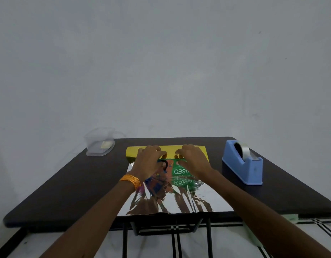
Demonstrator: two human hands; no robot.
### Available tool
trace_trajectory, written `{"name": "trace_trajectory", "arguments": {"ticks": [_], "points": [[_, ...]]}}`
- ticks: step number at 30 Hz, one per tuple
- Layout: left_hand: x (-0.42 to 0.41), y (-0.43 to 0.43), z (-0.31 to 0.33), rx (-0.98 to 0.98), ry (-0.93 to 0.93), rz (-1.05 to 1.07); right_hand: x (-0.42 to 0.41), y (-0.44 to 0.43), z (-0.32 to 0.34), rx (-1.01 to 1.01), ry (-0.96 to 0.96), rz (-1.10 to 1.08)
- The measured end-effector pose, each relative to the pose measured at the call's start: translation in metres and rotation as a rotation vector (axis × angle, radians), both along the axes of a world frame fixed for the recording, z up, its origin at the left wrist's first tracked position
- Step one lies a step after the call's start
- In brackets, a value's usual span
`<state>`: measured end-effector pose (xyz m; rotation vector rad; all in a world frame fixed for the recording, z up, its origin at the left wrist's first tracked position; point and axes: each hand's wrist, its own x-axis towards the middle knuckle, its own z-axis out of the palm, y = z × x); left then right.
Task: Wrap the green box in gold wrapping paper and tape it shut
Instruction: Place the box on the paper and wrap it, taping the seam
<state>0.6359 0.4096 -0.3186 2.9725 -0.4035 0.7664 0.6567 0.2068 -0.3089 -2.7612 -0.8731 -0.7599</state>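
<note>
Fingers (154,148) of left hand (148,162) and right hand (194,161) curl, pinching shiny gold paper (132,152) over flat green box (179,170).

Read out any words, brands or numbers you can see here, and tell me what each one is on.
"ASEO": white letters on the box, upside down to the camera; the start is hidden under the right hand.
Small print beside it: too small to read.
Letters mirrored in the paper: a warped reflection, unreadable.
Dispenser: no text shows.
</note>
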Motion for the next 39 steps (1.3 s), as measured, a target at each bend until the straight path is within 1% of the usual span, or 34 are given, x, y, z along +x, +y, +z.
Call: {"name": "trace_trajectory", "arguments": {"ticks": [4,8,13,17,21,25,29,31,34,37,39], "points": [[0.007,0.001,0.001,-0.022,-0.009,-0.034,0.006,-0.002,0.001,0.066,0.055,0.013],[0.011,0.0,-0.002,-0.091,0.021,-0.06,0.009,0.001,0.002,0.023,0.047,-0.011],[0.013,0.002,-0.002,-0.082,0.003,-0.051,0.01,0.002,0.003,0.008,0.046,-0.019],[0.007,0.0,0.0,-0.053,-0.027,-0.03,0.004,0.0,0.001,0.013,0.021,-0.01],[-0.002,0.0,-0.002,-0.079,-0.063,-0.038,-0.003,-0.001,0.002,0.003,-0.026,-0.01],[-0.004,-0.001,-0.001,-0.104,-0.052,-0.037,-0.003,0.0,0.003,-0.032,-0.074,-0.003],[-0.004,-0.004,0.001,-0.197,-0.112,-0.082,0.001,0.001,0.0,-0.058,-0.096,0.01],[-0.002,-0.01,0.005,-0.173,-0.117,-0.089,0.002,0.0,-0.003,-0.036,-0.078,0.02],[0.003,-0.016,0.006,-0.098,-0.061,-0.096,0.002,-0.006,-0.003,0.009,-0.011,0.06],[0.005,-0.014,0.004,-0.138,-0.065,-0.098,0.007,-0.014,0.009,0.137,0.124,0.144],[0.005,-0.014,0.004,-0.158,-0.056,-0.105,0.014,-0.018,0.018,0.183,0.129,0.164]]}}
